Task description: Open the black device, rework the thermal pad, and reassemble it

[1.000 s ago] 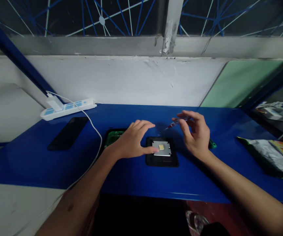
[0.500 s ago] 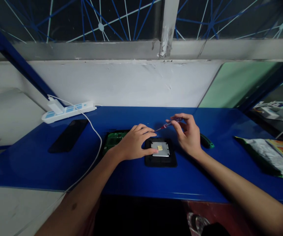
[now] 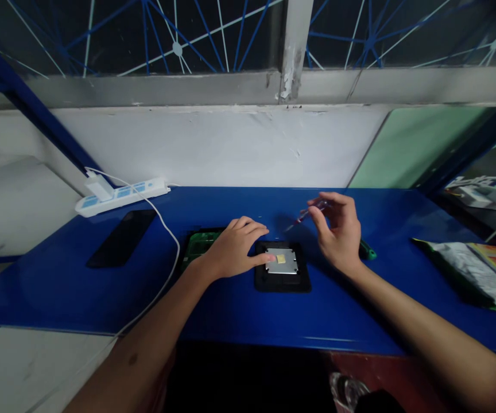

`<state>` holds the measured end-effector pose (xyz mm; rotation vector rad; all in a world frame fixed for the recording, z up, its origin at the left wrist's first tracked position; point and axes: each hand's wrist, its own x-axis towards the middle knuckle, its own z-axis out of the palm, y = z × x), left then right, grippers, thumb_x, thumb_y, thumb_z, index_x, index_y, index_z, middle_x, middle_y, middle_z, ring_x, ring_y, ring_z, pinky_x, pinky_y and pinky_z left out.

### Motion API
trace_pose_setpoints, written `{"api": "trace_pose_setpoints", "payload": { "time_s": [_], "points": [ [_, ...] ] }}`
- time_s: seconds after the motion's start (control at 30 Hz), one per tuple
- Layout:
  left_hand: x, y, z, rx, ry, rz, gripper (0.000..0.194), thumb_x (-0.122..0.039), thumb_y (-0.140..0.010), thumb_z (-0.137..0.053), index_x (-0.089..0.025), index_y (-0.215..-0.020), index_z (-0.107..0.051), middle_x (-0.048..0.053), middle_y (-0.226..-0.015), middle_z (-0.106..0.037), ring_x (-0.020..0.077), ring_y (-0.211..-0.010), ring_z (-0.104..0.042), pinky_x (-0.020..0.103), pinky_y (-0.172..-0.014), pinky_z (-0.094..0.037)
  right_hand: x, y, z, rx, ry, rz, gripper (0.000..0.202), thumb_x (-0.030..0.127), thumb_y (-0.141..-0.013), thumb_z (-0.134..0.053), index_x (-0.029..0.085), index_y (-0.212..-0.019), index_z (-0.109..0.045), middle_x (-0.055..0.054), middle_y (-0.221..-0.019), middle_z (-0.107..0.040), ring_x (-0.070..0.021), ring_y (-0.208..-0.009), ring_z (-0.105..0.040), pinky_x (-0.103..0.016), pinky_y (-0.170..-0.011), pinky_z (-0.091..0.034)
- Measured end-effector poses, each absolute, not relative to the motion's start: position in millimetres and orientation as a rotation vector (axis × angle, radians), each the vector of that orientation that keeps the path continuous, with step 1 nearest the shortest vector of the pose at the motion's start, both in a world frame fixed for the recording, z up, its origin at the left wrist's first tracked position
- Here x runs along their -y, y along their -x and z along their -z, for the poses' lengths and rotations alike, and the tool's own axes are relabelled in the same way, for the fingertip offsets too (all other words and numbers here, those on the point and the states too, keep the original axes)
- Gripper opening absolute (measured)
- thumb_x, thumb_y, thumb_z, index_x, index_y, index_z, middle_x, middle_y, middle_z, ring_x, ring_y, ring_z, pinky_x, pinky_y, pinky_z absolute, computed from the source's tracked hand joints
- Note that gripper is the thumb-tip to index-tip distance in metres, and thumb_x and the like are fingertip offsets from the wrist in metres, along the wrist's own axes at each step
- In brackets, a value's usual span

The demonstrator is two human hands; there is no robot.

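Observation:
My right hand (image 3: 339,234) pinches a small screwdriver (image 3: 303,215) with a see-through purplish handle. Its thin tip points down and left, above the table and apart from everything. My left hand (image 3: 240,246) is spread with the fingers stretched out; its thumb reaches over the left edge of a silver metal plate (image 3: 289,266). A small pale yellow square (image 3: 281,259) sits on that plate, which lies on a flat black casing (image 3: 284,284). Partly hidden behind my left hand is a green circuit board (image 3: 197,244).
A dark phone (image 3: 121,238) and a white power strip (image 3: 123,196) with a plugged-in charger are at the left. A white cable (image 3: 174,232) crosses the blue table (image 3: 248,321). Behind my right hand lies a green-handled tool (image 3: 367,250); a foil packet (image 3: 467,269) is far right.
My right hand has moved right with the screwdriver, drawing its tip away from my left fingertips. The left hand has barely shifted.

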<state>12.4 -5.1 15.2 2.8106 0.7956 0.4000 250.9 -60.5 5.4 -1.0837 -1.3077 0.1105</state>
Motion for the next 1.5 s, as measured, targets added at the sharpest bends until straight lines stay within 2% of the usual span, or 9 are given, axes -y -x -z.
{"api": "trace_pose_setpoints", "payload": {
  "time_s": [0.2, 0.4, 0.63, 0.9, 1.17, 1.5],
  "points": [
    [8, -12, -22, -0.811, -2.828, -0.430, 0.056, -0.062, -0.096, -0.056, -0.020, -0.135, -0.057, 0.007, -0.137, -0.062, 0.0291, -0.128, -0.050, 0.046, -0.109, -0.038, 69, -252, -8, 1.377, 1.050, -0.021, 0.037, 0.023, -0.093, -0.066, 0.027, -0.128, -0.055, -0.002, -0.094, -0.069, -0.0171, -0.081, -0.070, -0.036, -0.073, -0.061],
    [22, -14, -31, -0.696, -2.798, -0.333, 0.074, -0.067, -0.080, -0.073, -0.021, -0.135, -0.057, 0.010, -0.135, -0.061, 0.0308, -0.124, -0.054, 0.047, -0.111, -0.038, 80, -246, -9, 1.579, 0.911, 0.008, 0.043, 0.012, -0.090, -0.067, 0.028, -0.128, -0.057, -0.001, -0.092, -0.065, -0.0146, -0.072, -0.065, -0.032, -0.061, -0.058],
    [24, -14, -27, -0.612, -2.771, -0.263, 0.093, -0.080, -0.070, -0.072, -0.021, -0.140, -0.053, 0.013, -0.137, -0.058, 0.0346, -0.126, -0.053, 0.050, -0.110, -0.038, 83, -246, -11, 1.619, 0.916, 0.009, 0.041, 0.010, -0.089, -0.066, 0.028, -0.125, -0.059, -0.001, -0.090, -0.063, -0.0143, -0.071, -0.063, -0.032, -0.062, -0.058],
    [24, -13, -23, -0.605, -2.761, -0.243, 0.103, -0.082, -0.066, -0.073, -0.021, -0.145, -0.048, 0.013, -0.141, -0.055, 0.0359, -0.126, -0.051, 0.050, -0.109, -0.037, 82, -246, -10, 1.643, 0.929, 0.014, 0.042, 0.009, -0.089, -0.066, 0.027, -0.126, -0.058, -0.001, -0.091, -0.063, -0.0139, -0.071, -0.064, -0.032, -0.062, -0.058],
    [24, -13, -21, -0.601, -2.786, -0.234, 0.103, -0.081, -0.067, -0.073, -0.020, -0.145, -0.047, 0.014, -0.141, -0.055, 0.0355, -0.125, -0.051, 0.050, -0.110, -0.036, 82, -245, -11, 1.662, 0.935, 0.030, 0.040, 0.010, -0.090, -0.066, 0.027, -0.125, -0.058, -0.001, -0.090, -0.064, -0.0139, -0.071, -0.064, -0.032, -0.062, -0.059],
    [23, -14, -20, -0.573, -2.771, -0.255, 0.099, -0.076, -0.066, -0.077, -0.023, -0.144, -0.048, 0.012, -0.132, -0.058, 0.0353, -0.120, -0.052, 0.049, -0.105, -0.038, 93, -246, -7, 1.629, 0.934, -0.065, 0.030, 0.016, -0.093, -0.058, 0.027, -0.121, -0.059, -0.003, -0.096, -0.074, -0.0170, -0.075, -0.072, -0.035, -0.065, -0.062]
  ]
}}
